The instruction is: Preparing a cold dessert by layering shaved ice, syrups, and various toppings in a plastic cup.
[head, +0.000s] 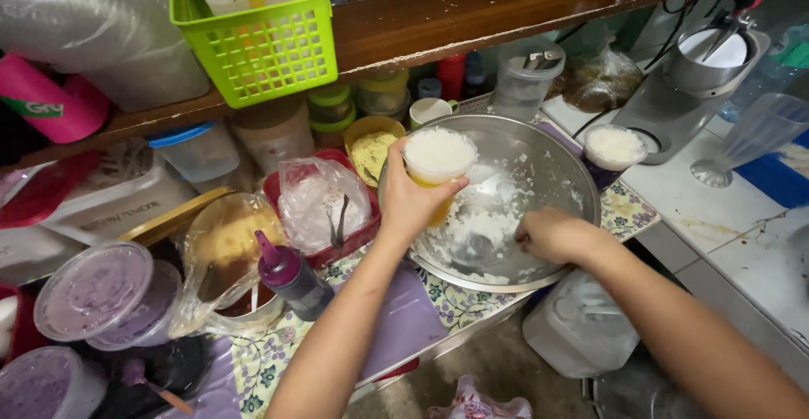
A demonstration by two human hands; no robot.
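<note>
My left hand (409,202) grips a clear plastic cup (436,161) heaped with white shaved ice over a yellow layer, held above the left rim of a large steel bowl (570,175). My right hand (552,235) reaches into the bowl from its right side, fingers curled around a spoon handle; the spoon (474,249) lies among the leftover shaved ice at the bowl's bottom. A second cup topped with shaved ice (614,151) stands just beyond the bowl on the right.
A dark squeeze bottle (291,274) and lidded purple cups (101,291) stand at the left. A red tub with a plastic bag (318,202), a yellow bowl (372,144), jars and a green basket (258,41) crowd the shelf. An ice shaver (693,82) sits at the right.
</note>
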